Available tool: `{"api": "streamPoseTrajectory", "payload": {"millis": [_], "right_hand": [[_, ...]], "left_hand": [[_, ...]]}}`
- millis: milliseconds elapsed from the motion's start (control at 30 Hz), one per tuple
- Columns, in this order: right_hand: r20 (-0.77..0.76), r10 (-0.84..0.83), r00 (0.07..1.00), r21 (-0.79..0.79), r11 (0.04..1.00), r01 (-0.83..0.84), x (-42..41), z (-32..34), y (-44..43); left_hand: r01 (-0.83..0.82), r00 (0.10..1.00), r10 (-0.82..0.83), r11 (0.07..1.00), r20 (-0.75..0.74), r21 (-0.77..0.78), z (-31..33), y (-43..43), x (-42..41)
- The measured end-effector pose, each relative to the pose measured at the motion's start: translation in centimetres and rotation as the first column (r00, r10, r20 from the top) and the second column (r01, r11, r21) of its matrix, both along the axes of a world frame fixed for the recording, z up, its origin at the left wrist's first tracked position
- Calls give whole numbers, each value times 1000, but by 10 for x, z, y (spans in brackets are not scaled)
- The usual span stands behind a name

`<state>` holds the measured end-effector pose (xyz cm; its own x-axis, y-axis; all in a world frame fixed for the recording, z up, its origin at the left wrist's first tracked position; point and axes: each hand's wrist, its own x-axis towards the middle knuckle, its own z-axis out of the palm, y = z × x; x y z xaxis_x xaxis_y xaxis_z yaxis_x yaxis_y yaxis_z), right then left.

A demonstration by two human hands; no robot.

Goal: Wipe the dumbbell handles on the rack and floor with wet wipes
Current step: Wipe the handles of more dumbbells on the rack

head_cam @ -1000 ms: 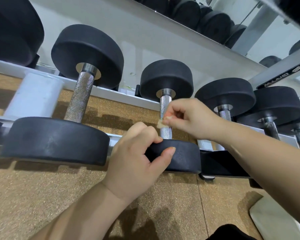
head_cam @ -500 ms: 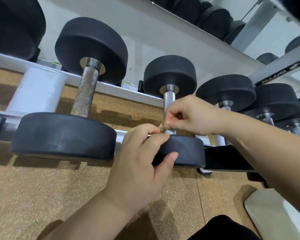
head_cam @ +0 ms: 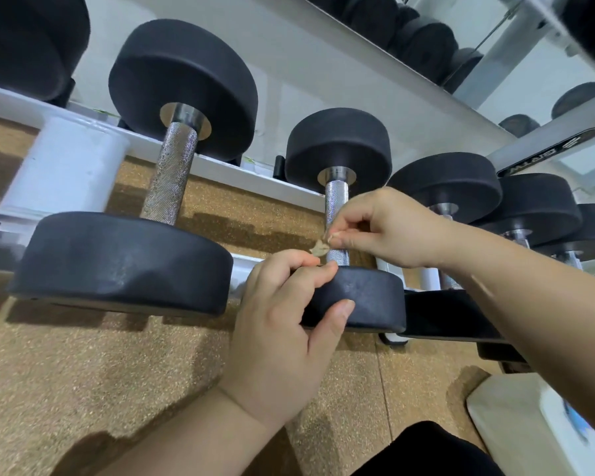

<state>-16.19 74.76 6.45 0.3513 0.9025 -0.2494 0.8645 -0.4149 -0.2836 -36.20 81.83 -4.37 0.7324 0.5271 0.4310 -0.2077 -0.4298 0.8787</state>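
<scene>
Black dumbbells with knurled steel handles lie on the low white rack (head_cam: 66, 173). My left hand (head_cam: 282, 338) grips the near head of the middle dumbbell (head_cam: 361, 300), thumb on its rim. My right hand (head_cam: 382, 228) pinches a small crumpled, dirty scrap of wipe (head_cam: 320, 249) against the lower part of that dumbbell's handle (head_cam: 336, 207). A bigger dumbbell (head_cam: 124, 259) with a thicker handle (head_cam: 172, 176) lies to the left.
More dumbbells (head_cam: 536, 207) sit to the right on the rack, and others fill the upper shelf (head_cam: 426, 46). The floor (head_cam: 83, 389) is speckled brown rubber. A white packet (head_cam: 543, 427) lies on the floor at the lower right.
The view has shifted closer. My right hand has slid down the middle handle with the scrap of wipe, and my left hand's fingers have come up to meet it.
</scene>
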Motion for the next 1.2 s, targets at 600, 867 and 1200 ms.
{"api": "streamPoseTrajectory", "payload": {"millis": [600, 867, 1200], "right_hand": [[-11, -4, 1000, 29, 1000, 4, 0, -6, 4], [142, -127, 982, 181, 978, 100, 16, -8, 15], [134, -70, 988, 128, 990, 53, 12, -7, 17]], "left_hand": [[44, 999, -45, 999, 29, 24, -1, 5, 2], [53, 998, -53, 998, 18, 32, -1, 8, 2], [28, 997, -31, 998, 64, 49, -4, 4, 3]]}}
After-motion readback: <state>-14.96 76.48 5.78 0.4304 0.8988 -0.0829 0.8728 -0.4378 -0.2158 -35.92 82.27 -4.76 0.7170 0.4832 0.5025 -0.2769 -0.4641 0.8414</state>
